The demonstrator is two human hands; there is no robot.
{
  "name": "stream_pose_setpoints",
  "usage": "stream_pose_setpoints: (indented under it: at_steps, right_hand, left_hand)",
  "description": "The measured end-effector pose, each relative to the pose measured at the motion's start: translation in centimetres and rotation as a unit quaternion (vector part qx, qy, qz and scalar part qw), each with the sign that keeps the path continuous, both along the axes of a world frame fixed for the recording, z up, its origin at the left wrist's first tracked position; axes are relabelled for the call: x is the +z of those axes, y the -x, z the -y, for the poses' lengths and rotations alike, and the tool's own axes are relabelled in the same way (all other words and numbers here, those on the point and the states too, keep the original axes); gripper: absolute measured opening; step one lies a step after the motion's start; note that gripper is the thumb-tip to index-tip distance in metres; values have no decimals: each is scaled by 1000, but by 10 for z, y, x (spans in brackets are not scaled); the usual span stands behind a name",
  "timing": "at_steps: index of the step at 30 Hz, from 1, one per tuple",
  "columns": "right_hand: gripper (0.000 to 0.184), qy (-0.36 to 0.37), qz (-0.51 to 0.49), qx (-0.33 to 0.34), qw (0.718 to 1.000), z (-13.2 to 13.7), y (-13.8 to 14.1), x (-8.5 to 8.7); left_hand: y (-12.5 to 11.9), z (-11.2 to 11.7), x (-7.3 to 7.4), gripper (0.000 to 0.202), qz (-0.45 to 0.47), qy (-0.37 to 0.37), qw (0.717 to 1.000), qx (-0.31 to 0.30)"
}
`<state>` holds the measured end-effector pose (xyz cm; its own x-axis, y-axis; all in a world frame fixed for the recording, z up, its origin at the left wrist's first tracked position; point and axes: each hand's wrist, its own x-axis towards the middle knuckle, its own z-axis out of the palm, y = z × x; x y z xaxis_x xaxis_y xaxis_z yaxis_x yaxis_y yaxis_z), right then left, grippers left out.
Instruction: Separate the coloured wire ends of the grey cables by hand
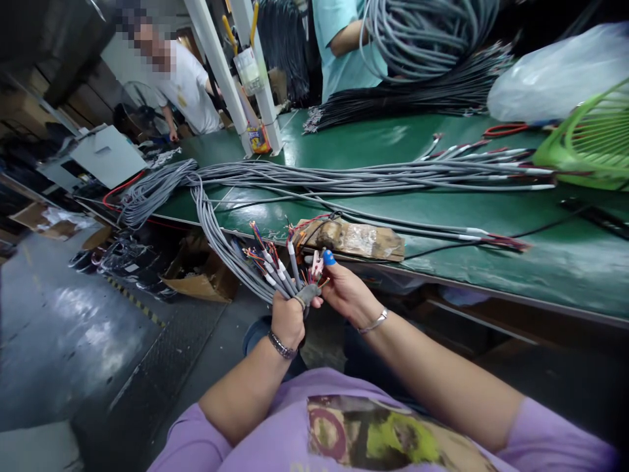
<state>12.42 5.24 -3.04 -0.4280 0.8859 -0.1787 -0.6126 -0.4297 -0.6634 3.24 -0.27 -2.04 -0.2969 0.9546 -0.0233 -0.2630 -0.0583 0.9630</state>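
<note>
Left hand [287, 321] closed around the grey cables [212, 229] just short of their ends; bundle curves off the bench [491, 272] and comes in from the left hand's outer side. Coloured wires [254, 231] fan out just above that fist. Right hand [344, 292] close in beside it, fingers bent in and thumb up, blue cover [329, 257] on the thumb tip, right by a small pink-white piece [317, 263]. Can't make out whether the right fingers pinch that piece, a wire or neither.

Doing it well, my judgement: left grip firm but not crushing, close behind the ends so they don't wag; right fingertips take one lead at a time, light pull, no kinks in thin cores. Spread the fan first, tangles likely. Let the bench bear the bundle's weight, else it could drag at the left wrist.

Taped cardboard block [378, 242] at the bench edge, just beyond the right hand; don't snag wires there. More grey cable lengths [344, 177] lie farther off, past both hands.
</note>
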Motion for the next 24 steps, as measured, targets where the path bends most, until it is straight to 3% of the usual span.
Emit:
stream_pose_setpoints:
  at_steps: [9,16,22,24]
  right_hand:
    - [46,61,-39,34,997,-1,-11,3]
    - [24,50,-30,36,998,-3,-14,5]
    - [41,-49,73,-92,992,0,-10,-7]
    - [43,-49,60,-78,994,-1,-9,-9]
  left_hand:
    - [4,11,4,19,34,-14,999,1]
    - [10,19,2,20,28,-25,999,13]
    - [7,13,5,20,36,-22,999,20]
    - [5,10,5,18,44,-25,998,27]
